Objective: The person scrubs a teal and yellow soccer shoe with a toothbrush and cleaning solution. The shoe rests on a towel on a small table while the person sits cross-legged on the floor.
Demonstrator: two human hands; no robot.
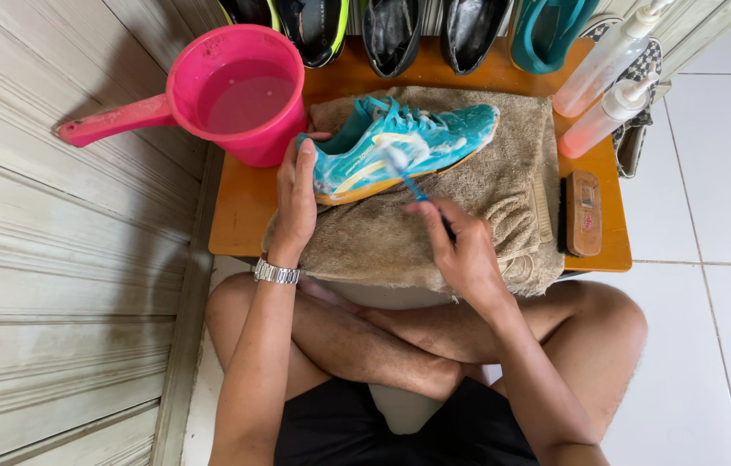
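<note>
Both hands on teal shoe (400, 147): left fingers (305, 151) at heel.

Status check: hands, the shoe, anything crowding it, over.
Left hand grips heel of teal sneaker. Right hand holds blue toothbrush, bristles on the foamy side. Pink water dipper touches the heel end.

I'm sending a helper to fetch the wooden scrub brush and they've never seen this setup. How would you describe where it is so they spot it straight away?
Find the low orange table covered by a tan towel. Off the towel's right edge, on bare tabletop, lies the brush, below two spray bottles. It is the only brown wooden block with dark bristles; the small brush in the right hand has a blue handle.
</note>
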